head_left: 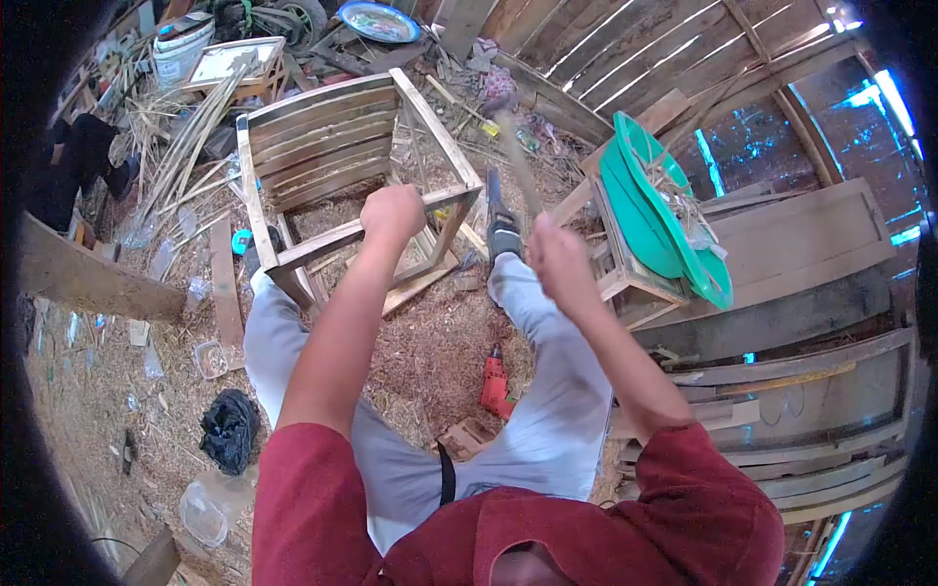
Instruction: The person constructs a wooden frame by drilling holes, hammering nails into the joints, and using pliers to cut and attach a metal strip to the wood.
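A wooden frame with a slatted panel (327, 156) stands tilted between and beyond my feet. My left hand (394, 210) is closed around its near rail. To the right, my right hand (559, 256) is wrapped round the handle of a hammer (515, 151), which is raised; its head is blurred. A second wooden frame (614, 278) stands to the right of that hand, with green plastic basins (660, 220) on it holding scraps.
A red drill (495, 384) lies on the shavings between my legs. A black plastic bag (231, 430) and a clear container (204, 513) lie at left. Wooden panels (811, 239) lean at right. Wood strips (200, 146) and a basin (379, 21) are behind. A dark-clothed person's part (83, 161) shows far left.
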Tool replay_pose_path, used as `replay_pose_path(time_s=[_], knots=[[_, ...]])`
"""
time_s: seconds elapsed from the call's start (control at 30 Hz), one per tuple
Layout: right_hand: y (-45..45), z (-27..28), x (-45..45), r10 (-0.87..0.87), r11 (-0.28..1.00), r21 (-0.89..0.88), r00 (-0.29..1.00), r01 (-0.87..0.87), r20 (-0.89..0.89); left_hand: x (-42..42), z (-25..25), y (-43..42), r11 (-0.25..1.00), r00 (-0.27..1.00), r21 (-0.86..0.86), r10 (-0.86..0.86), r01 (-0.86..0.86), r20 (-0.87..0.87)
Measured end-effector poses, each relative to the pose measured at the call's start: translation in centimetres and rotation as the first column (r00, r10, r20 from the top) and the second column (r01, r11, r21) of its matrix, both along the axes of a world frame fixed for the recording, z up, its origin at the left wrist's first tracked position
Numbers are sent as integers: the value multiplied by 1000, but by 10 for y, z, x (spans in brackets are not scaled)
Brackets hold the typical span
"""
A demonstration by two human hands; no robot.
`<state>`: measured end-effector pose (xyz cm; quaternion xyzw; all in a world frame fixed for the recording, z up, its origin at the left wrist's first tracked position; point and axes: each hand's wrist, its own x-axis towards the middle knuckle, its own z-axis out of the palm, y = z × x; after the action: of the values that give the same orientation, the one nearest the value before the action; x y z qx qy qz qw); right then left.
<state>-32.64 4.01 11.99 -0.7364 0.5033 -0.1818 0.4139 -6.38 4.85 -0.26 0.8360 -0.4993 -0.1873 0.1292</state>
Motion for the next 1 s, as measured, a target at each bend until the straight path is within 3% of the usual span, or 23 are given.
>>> replay_pose_path(time_s=[0.1,0.17,0.23,0.33,0.37,0.43,0.47,0.57,0.6,0.63,0.67,0.7,0.83,0.9,0.97,1.0], knots=[[2,38,13,-14,999,-25,948,23,317,-2,18,8,1000,1000,25,-15,15,-9],[-5,18,7,69,975,-222,957,-5,282,0,15,8,1000,1000,25,-3,3,-20],[-19,-60,-15,137,830,-541,990,-135,-37,-1,10,5,999,1000,31,-8,9,-20],[-15,-53,-30,70,994,-61,950,-93,-306,5,13,-3,999,1000,49,-14,14,-3],[-16,-51,-32,66,983,-154,973,-102,-220,4,12,-1,998,1000,63,-9,10,-14],[-2,4,-6,80,936,-341,996,-89,-40,0,16,2,996,1000,88,0,2,-28],[6,35,8,8,973,-231,999,1,40,0,16,3,996,999,91,2,1,-34],[16,60,19,47,979,-199,909,41,415,0,18,4,996,999,88,3,1,-46],[12,27,11,90,901,-427,932,74,352,0,19,5,996,999,87,5,-1,-48],[0,-11,-3,94,914,-402,993,-58,71,0,21,6,996,999,86,7,-3,-50],[-14,-47,-19,105,924,-339,971,-176,-216,-2,19,8,997,999,78,0,4,-44],[-18,-63,-29,122,932,-245,866,-268,-484,-7,13,9,997,999,71,-8,11,-37],[-2,-34,-20,96,987,-123,991,-107,-88,1,13,5,999,999,42,3,-1,-39],[4,34,12,124,977,-185,988,-105,94,3,10,5,999,999,34,-23,24,-32],[0,43,15,84,990,-130,957,-49,279,3,10,7,999,999,26,-22,23,-32],[-4,30,12,99,985,-164,967,-62,233,3,10,7,1000,999,23,-6,7,-37]])
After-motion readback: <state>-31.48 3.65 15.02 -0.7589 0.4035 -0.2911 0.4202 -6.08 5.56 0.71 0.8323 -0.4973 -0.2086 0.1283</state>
